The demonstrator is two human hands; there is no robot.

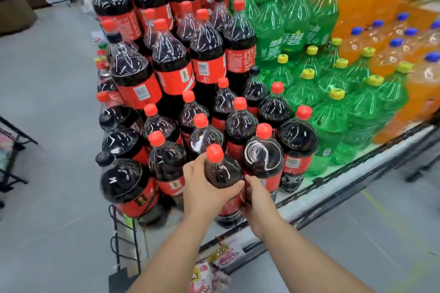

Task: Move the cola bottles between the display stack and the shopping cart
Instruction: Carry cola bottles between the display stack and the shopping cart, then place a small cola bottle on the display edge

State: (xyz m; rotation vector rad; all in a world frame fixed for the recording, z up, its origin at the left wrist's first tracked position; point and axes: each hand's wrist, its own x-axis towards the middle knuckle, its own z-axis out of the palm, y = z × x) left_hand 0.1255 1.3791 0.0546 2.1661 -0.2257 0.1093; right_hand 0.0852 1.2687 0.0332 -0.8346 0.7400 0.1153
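Supermarket aisle, grey floor, tiered display stack of sodas. Both bare forearms reach forward. The left hand curls over the shoulder of an upright cola bottle. The right hand clasps its other side lower down. Both grips are closed on it, at the stack's front edge.

The left hand and right hand hide the label of the cola bottle. Far right, the orange soda bottles are blurred and cut off.

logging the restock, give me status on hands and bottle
Grip: left hand and right hand both hold one cola bottle at the display stack's front edge. Close beside it, neighbouring bottles. No cart in view.
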